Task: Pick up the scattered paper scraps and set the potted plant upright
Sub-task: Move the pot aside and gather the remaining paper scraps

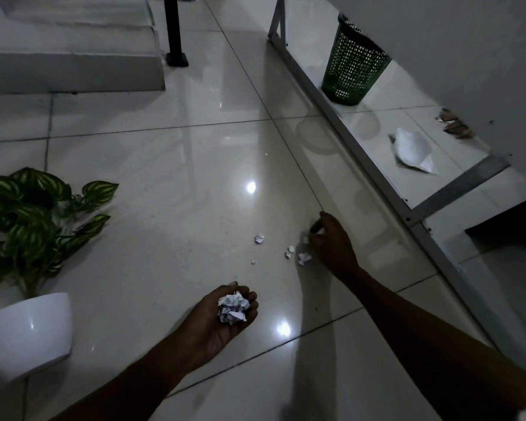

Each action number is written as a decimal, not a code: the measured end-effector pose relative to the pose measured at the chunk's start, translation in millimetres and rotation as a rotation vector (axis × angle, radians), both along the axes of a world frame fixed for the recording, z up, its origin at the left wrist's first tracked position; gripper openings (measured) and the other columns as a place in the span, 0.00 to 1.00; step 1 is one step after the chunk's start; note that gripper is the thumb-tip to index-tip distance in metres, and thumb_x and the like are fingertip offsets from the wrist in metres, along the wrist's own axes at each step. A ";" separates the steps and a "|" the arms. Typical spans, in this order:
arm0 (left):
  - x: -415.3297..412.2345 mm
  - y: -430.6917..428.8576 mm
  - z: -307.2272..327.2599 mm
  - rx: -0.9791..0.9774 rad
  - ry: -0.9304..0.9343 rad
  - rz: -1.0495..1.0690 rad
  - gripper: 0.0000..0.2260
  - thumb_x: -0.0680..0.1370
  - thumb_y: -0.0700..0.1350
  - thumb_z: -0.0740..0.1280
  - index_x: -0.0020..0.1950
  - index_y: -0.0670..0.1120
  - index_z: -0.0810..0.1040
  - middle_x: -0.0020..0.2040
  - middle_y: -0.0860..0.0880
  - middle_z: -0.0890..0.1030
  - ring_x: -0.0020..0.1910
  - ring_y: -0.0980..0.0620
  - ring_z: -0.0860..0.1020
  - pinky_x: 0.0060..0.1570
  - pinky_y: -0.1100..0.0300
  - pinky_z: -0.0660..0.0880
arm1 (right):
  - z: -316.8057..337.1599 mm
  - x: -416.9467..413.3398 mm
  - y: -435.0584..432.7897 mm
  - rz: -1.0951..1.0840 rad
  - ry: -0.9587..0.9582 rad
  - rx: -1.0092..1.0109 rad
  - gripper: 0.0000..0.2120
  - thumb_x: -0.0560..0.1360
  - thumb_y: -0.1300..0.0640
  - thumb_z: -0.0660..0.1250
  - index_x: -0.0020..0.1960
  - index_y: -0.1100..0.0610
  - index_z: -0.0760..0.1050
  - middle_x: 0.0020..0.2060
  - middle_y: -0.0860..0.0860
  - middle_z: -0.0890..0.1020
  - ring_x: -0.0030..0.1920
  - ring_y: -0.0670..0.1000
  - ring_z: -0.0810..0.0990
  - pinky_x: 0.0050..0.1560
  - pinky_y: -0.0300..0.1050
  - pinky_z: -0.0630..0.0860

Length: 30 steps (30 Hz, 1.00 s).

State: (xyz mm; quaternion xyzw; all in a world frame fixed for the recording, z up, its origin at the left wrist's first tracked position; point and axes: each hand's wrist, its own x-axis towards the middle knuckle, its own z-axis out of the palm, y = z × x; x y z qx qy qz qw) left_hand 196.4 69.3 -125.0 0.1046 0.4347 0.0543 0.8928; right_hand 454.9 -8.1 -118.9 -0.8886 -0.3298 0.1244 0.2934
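Observation:
My left hand [225,317] is palm up low over the floor, its fingers curled round a wad of crumpled paper scraps [233,308]. My right hand [331,241] reaches down to the tiles, and its fingertips pinch a small white scrap [305,239]. Loose scraps lie just left of it: one [304,258], a pair [289,251], one farther left [259,238] and a tiny bit [252,262]. The potted plant [34,220], striped green leaves in a white pot [28,332], appears to lie on its side at the left, leaves pointing away from me.
A green mesh waste bin [354,62] stands at the back right behind a grey metal frame [377,174]. A larger white crumpled sheet [413,150] lies inside that frame. A raised step [73,71] and a black post [173,31] stand at the back left.

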 end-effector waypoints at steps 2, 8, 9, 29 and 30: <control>2.8 -0.9 -2.8 0.008 0.002 -0.003 0.13 0.80 0.44 0.61 0.45 0.35 0.79 0.37 0.38 0.86 0.32 0.44 0.85 0.31 0.51 0.83 | -1.9 1.7 5.2 0.102 0.034 -0.061 0.04 0.71 0.66 0.69 0.44 0.64 0.75 0.45 0.56 0.78 0.45 0.53 0.77 0.42 0.40 0.65; 1.8 -4.4 -5.1 0.003 0.014 -0.008 0.14 0.81 0.44 0.60 0.45 0.35 0.79 0.36 0.38 0.85 0.31 0.44 0.85 0.32 0.51 0.83 | -20.5 -10.9 -13.9 0.269 -0.148 -0.213 0.09 0.69 0.63 0.70 0.39 0.59 0.69 0.39 0.53 0.73 0.41 0.51 0.68 0.38 0.44 0.62; 1.1 -4.8 -4.8 0.000 0.013 -0.011 0.14 0.81 0.44 0.60 0.45 0.35 0.79 0.36 0.38 0.85 0.31 0.44 0.85 0.32 0.51 0.83 | -21.8 -12.9 -16.3 0.282 -0.182 -0.231 0.10 0.70 0.61 0.70 0.39 0.56 0.67 0.40 0.54 0.73 0.42 0.51 0.67 0.38 0.45 0.63; 3.7 -3.2 9.0 0.068 -0.118 0.020 0.15 0.81 0.45 0.58 0.52 0.36 0.80 0.45 0.39 0.85 0.40 0.47 0.85 0.42 0.57 0.83 | 52.4 -161.0 -19.8 0.367 0.296 0.173 0.04 0.75 0.59 0.68 0.47 0.51 0.77 0.43 0.46 0.83 0.44 0.43 0.82 0.46 0.40 0.80; 3.4 -3.7 8.3 0.074 -0.103 0.018 0.15 0.81 0.46 0.60 0.49 0.37 0.82 0.42 0.40 0.86 0.38 0.47 0.85 0.39 0.58 0.83 | 51.6 -165.7 -20.7 0.402 0.246 0.119 0.05 0.75 0.59 0.67 0.50 0.52 0.77 0.46 0.46 0.83 0.46 0.43 0.81 0.48 0.40 0.79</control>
